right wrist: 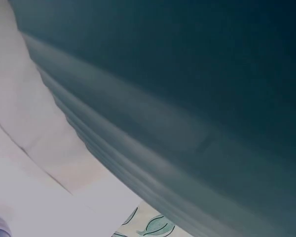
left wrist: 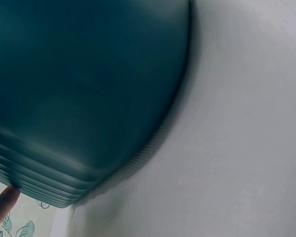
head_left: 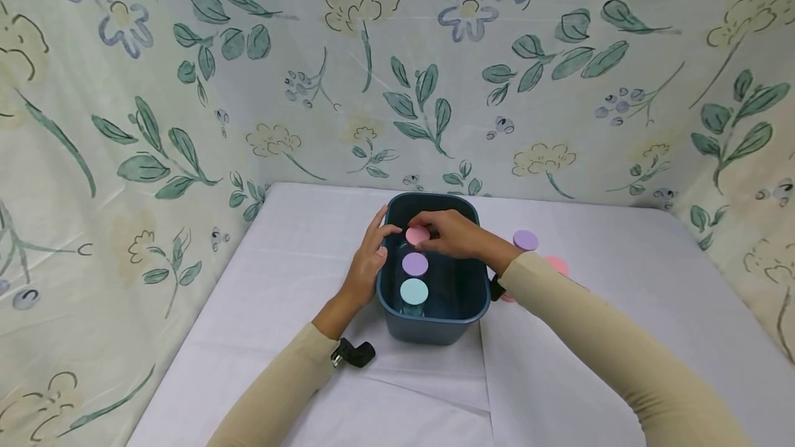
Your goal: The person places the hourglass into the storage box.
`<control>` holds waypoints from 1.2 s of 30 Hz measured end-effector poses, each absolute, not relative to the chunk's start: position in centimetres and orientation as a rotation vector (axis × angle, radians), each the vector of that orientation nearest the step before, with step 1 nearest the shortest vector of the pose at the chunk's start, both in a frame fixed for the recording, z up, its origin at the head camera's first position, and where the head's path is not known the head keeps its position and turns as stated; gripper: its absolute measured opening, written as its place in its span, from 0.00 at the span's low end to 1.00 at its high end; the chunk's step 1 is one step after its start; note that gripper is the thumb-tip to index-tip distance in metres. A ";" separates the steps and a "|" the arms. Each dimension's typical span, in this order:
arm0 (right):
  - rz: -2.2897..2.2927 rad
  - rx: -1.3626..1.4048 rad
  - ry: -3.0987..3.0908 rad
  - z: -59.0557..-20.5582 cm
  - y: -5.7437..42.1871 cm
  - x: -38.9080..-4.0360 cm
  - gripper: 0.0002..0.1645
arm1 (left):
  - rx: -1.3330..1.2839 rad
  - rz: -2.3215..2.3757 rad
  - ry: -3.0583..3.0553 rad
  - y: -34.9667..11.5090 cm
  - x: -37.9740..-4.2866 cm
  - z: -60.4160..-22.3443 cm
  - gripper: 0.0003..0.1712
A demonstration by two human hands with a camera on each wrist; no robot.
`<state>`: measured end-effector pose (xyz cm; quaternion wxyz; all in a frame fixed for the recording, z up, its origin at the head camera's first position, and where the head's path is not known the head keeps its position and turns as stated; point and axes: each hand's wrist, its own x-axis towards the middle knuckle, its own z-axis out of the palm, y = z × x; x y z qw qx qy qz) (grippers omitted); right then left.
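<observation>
A deep teal bin [head_left: 435, 330] stands on the white-covered table. My right hand [head_left: 456, 233] reaches over its right side and pinches a small jar by its pink lid [head_left: 417, 235] near the far left of the bin; the jar's body is hidden. Down the bin's left side stand a jar with a purple lid [head_left: 415, 265] and a clear jar with a light blue lid [head_left: 413, 292]. My left hand [head_left: 366, 264] lies along the left rim with its fingers spread, one reaching over towards the pink lid. In the left wrist view a fingertip [left wrist: 10, 195] touches the bin's ridged rim.
Right of the bin, partly behind my right forearm, are a purple lid [head_left: 525, 240] and a pink lid [head_left: 557, 265], with another pink edge low beside the bin. A floral cloth [head_left: 385, 123] hangs behind the table.
</observation>
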<state>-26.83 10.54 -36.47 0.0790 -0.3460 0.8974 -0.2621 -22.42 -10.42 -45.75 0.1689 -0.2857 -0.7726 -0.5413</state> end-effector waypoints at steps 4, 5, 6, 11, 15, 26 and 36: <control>-0.793 -1.040 2.658 -36.5 10.4 -26.9 0.26 | -0.820 -1.542 -2.187 -10.5 -22.4 -45.9 0.27; -0.792 -1.040 2.655 -36.6 10.4 -26.9 0.26 | -0.824 -1.545 -2.183 -10.5 -22.4 -45.9 0.26; -0.790 -1.041 2.651 -36.6 10.5 -26.9 0.26 | -0.830 -1.548 -2.178 -10.5 -22.5 -45.9 0.26; -0.780 -1.052 2.651 -36.5 10.5 -27.0 0.26 | -0.833 -1.552 -2.169 -10.4 -22.6 -45.9 0.25; -0.779 -1.055 2.657 -36.5 10.5 -27.1 0.26 | -0.820 -1.552 -2.188 -10.4 -22.5 -45.7 0.27; -0.795 -1.111 2.665 -36.6 10.6 -27.1 0.24 | -0.803 -1.549 -2.207 -10.4 -22.7 -46.0 0.32; -0.778 -1.104 2.706 -36.5 10.5 -27.1 0.23 | -0.809 -1.558 -2.212 -10.4 -22.5 -45.7 0.31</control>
